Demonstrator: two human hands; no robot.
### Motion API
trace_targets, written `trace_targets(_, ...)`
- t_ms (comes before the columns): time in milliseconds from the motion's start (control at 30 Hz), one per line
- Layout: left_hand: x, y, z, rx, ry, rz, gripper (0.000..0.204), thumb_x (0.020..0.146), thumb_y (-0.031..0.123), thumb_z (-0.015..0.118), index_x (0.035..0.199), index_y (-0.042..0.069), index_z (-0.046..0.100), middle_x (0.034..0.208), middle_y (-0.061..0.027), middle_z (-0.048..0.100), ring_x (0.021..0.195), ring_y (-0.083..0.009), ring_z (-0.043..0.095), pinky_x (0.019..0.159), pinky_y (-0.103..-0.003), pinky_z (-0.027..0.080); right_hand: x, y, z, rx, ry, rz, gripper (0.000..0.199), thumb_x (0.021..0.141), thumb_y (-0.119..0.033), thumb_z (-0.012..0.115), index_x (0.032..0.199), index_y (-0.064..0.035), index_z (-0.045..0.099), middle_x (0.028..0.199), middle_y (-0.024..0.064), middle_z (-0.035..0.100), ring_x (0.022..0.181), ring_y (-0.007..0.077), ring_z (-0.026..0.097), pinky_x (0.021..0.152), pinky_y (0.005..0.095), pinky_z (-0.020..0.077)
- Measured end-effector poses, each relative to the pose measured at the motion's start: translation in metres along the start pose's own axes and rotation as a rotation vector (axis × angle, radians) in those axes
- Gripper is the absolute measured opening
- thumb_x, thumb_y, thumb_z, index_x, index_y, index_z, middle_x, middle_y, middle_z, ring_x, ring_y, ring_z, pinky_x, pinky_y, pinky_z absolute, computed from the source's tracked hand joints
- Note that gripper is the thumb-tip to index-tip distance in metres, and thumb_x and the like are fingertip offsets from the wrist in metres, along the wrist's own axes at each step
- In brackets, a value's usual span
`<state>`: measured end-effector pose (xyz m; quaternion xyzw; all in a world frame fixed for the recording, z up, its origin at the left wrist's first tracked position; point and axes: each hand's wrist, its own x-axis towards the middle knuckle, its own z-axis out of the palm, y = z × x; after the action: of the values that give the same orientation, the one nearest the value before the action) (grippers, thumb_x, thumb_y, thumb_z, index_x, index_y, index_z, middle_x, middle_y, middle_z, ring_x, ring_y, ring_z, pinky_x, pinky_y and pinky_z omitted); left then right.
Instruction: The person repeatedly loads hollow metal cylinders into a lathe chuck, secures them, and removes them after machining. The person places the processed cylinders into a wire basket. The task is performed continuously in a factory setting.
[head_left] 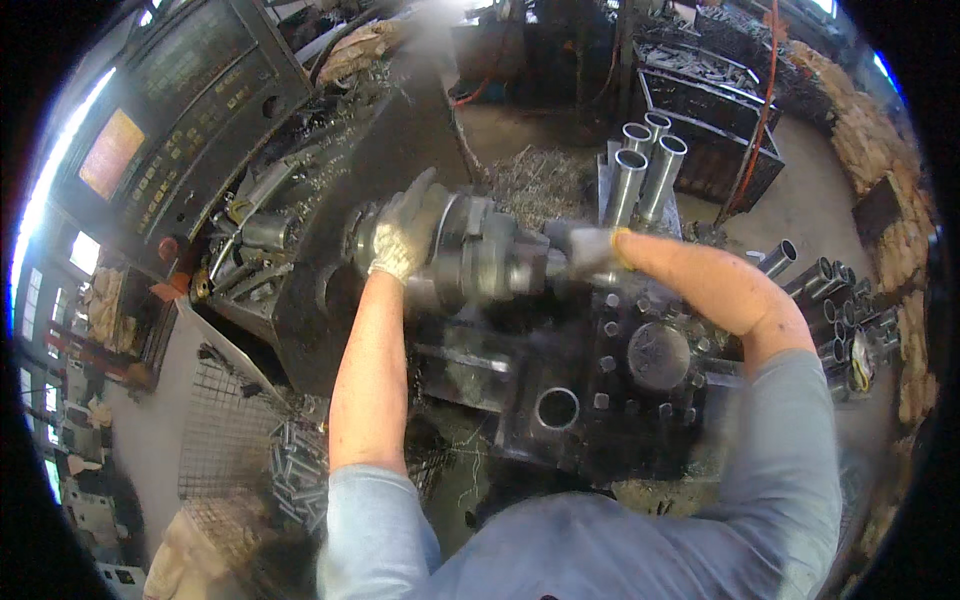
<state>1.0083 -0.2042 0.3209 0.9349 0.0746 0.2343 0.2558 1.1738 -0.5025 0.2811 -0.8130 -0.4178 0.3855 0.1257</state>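
My left hand [405, 228], in a pale work glove, lies on the lathe chuck [455, 240] with its fingers stretched out over the top. Stepped jaws [495, 255] stick out from the chuck's right side, with a short shiny metal piece [530, 270] at their end. Just right of that piece is my right hand [592, 250], also gloved, with a yellowish cuff. Motion blurs its fingers, so I cannot make out what it grips, if anything. Below it sits the dark tool post [655, 355] with several square-headed bolts and a round cap.
Several shiny tubes [628, 185] stand upright behind my right hand. More tubes [830, 300] are stacked at the right. Metal shavings [545, 185] heap up behind the chuck. Small cut pieces [300, 470] lie at lower left beside wire mesh [225, 420]. A dark metal bin [715, 130] stands farther back.
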Motion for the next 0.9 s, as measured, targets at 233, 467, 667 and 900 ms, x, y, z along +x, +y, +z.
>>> trace_targets(233,-0.016,-0.009,-0.003,0.076,0.144,0.175,0.062,0.103,0.049,0.051,0.150,0.009,0.054,0.141,-0.0207,0.063,0.129,-0.0421,0.058,0.113,-0.048,0.042,-0.112,-0.057,-0.015,-0.956,0.354,0.265,0.032,0.065,-0.023,0.079,0.091,-0.0042,0.078,0.088,0.0219,0.075,0.084,0.0382,0.075,0.075,0.0470,0.0608)
trace_targets(467,-0.130,0.030,-0.022,-0.901,0.001,-0.251,0.067,0.102,0.047,0.053,0.154,0.006,0.048,0.142,-0.0203,0.061,0.133,-0.0355,0.057,0.112,-0.046,0.043,-0.239,-0.168,0.077,-0.218,0.801,0.208,0.062,0.071,-0.041,0.081,0.116,-0.0002,0.069,0.094,0.0225,0.075,0.087,0.0389,0.075,0.082,0.0467,0.0589)
trace_targets(667,-0.316,0.089,0.035,-1.742,-0.368,-0.633,0.052,0.099,0.025,0.064,0.142,-0.002,0.051,0.132,-0.0146,0.062,0.121,-0.0301,0.063,0.106,-0.044,0.050,-0.198,-0.197,0.252,1.282,0.125,-0.053,0.048,0.082,-0.023,0.085,0.121,0.0002,0.068,0.097,0.0081,0.072,0.079,0.0156,0.070,0.073,0.0314,0.0578)
trace_targets(900,-0.332,0.093,0.065,-1.661,-0.333,-1.194,0.034,0.092,0.017,0.078,0.122,0.008,0.065,0.111,-0.0090,0.070,0.097,-0.0238,0.069,0.087,-0.043,0.058,-0.159,-0.129,0.366,0.892,0.160,0.305,0.054,0.079,-0.042,0.086,0.114,-0.0040,0.072,0.085,0.0074,0.071,0.069,0.0124,0.067,0.060,0.0281,0.0559)
